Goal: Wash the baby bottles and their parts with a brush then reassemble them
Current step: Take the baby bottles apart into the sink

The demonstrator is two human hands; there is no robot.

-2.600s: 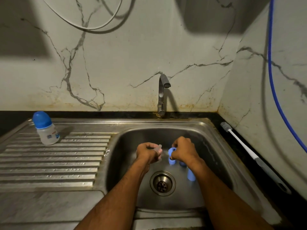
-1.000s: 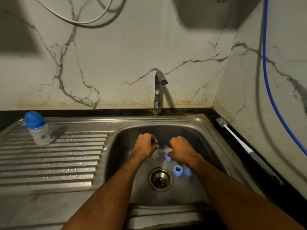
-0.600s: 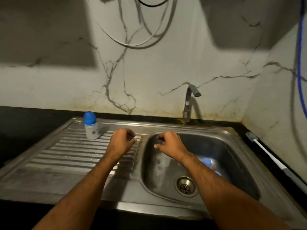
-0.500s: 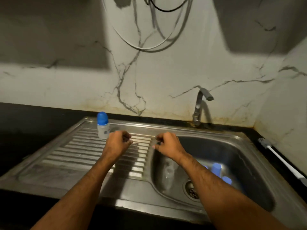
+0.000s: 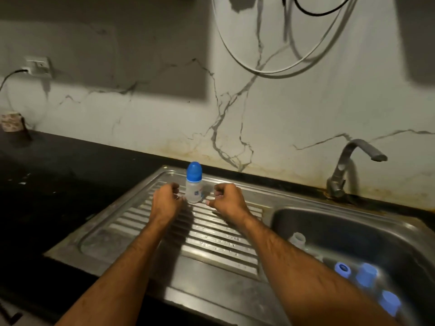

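Observation:
A small clear baby bottle point(image 5: 194, 188) with a blue cap stands upright at the back of the steel drainboard point(image 5: 211, 243). My left hand point(image 5: 166, 202) is just left of the bottle and my right hand point(image 5: 227, 200) just right of it. Both have curled fingers, hold nothing I can see, and do not touch the bottle. In the sink basin point(image 5: 376, 231) at the right lie a clear open bottle body point(image 5: 297, 238) and three blue parts: a ring point(image 5: 342, 269), a cap point(image 5: 366, 276) and another blue piece point(image 5: 388, 302).
The tap point(image 5: 346, 165) stands behind the basin with no water visible. A dark counter point(image 5: 58, 184) runs left of the drainboard, with a patterned cup point(image 5: 10, 122) at its far end under a wall socket point(image 5: 37, 67). Cables point(image 5: 270, 71) hang on the marble wall.
Both hands left the parts in the basin and moved left over the drainboard to either side of the capped bottle. My view swung left, so the brush is out of sight.

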